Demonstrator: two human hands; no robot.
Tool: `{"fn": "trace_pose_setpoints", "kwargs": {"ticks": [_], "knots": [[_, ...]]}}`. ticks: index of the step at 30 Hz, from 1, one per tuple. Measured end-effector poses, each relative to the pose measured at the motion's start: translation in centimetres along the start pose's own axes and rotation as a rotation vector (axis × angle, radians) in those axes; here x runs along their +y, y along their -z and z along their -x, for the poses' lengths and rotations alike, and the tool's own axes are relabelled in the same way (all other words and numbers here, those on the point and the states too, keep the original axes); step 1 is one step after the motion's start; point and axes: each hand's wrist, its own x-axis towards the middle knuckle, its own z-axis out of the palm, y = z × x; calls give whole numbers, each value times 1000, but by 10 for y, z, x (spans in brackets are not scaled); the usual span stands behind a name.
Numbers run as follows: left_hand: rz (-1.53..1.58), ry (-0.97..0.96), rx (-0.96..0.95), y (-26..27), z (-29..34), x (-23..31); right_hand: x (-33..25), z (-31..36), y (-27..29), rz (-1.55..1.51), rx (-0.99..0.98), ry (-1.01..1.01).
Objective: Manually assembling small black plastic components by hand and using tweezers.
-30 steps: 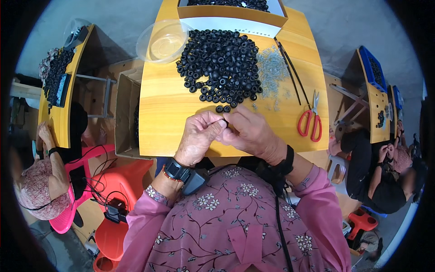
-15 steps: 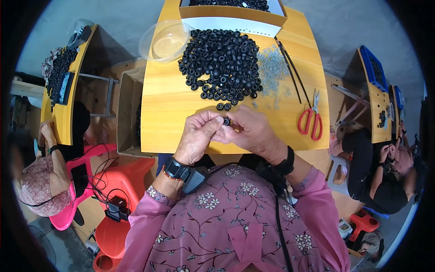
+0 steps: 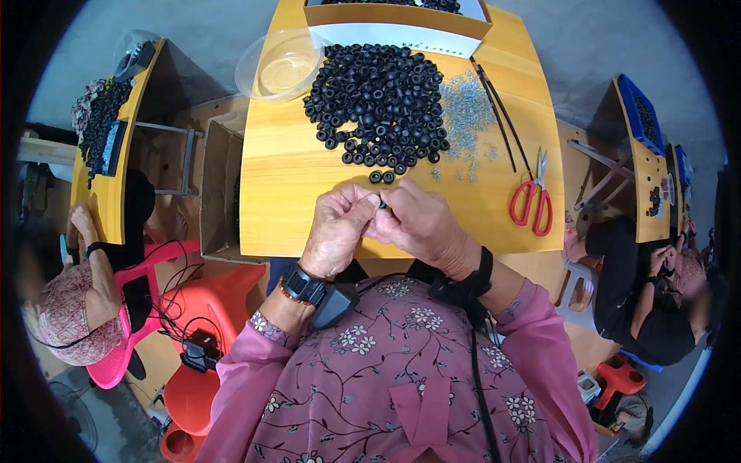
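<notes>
Just past the table's near edge, my left hand (image 3: pixel 337 231) and my right hand (image 3: pixel 429 231) meet, fingertips pinched together. Between them sits a small round black part (image 3: pixel 383 204), mostly covered by the fingers. Whether a second, smaller piece is in the pinch cannot be seen. Right beyond my fingertips, two black ring-shaped parts (image 3: pixel 376 177) lie side by side. They border a big heap of similar black parts (image 3: pixel 374 104). To the right of the heap, tiny clear or silvery pieces (image 3: pixel 465 116) are scattered.
Red-handled scissors (image 3: pixel 531 202) lie on the right of the wooden table (image 3: pixel 282 208), below two thin dark rods (image 3: pixel 500 112). A clear plastic bowl (image 3: pixel 282 68) stands far left, and a box of black parts (image 3: pixel 397 37) at the far edge. Co-workers sit at side tables left and right.
My right hand's fingers have closed further over the small black part, so less of it shows. Both hands stay in nearly the same place.
</notes>
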Motion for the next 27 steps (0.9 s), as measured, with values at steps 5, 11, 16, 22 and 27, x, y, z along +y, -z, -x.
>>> {"fn": "trace_pose_setpoints", "kwargs": {"ticks": [5, 11, 16, 22, 27], "knots": [[-34, -24, 58, -8, 4, 6, -19, -5, 13, -132, 73, -134], [-126, -380, 269, 29, 17, 29, -13, 27, 27, -54, -114, -87], [-96, -703, 721, 109, 31, 48, 6, 17, 26, 60, 26, -138], [-162, -608, 1047, 161, 43, 49, 9, -14, 9, 189, -61, -72], [-412, -732, 1006, 153, 35, 46, 9, -19, 0, 363, -187, -40]]}}
